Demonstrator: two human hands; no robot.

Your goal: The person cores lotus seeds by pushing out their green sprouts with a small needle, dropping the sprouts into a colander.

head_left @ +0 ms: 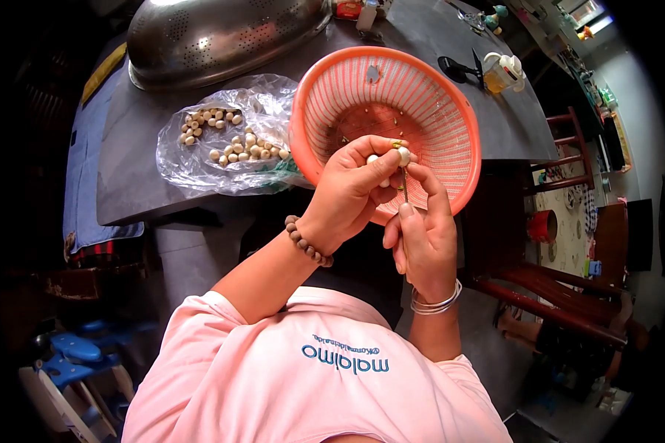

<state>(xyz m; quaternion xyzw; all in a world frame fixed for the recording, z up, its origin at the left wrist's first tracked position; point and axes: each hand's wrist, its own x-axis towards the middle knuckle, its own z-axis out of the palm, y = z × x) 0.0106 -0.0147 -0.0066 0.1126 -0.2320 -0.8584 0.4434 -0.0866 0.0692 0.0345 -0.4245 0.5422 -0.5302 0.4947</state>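
Note:
My left hand [353, 176] pinches a white lotus seed [403, 156] over the near side of a coral plastic basket [312, 96]. A bit of green shows at the top of the seed, and more white seeds [377, 171] are tucked in the same palm. Below it, my right hand [425, 236] grips a thin stick-like tool [405, 188], its tip at the underside of the seed. To the left lies a clear plastic bag [177, 166] holding many pale lotus seeds [255, 148]. Small bits are scattered on the basket's bottom.
An upturned metal colander [214, 44] stands at the back left of the grey table [137, 148]. Behind the basket to the right are a black-handled item [458, 70] and a jug of yellowish liquid [501, 74]. A wooden chair [561, 292] is at the right, a blue stool [77, 351] lower left.

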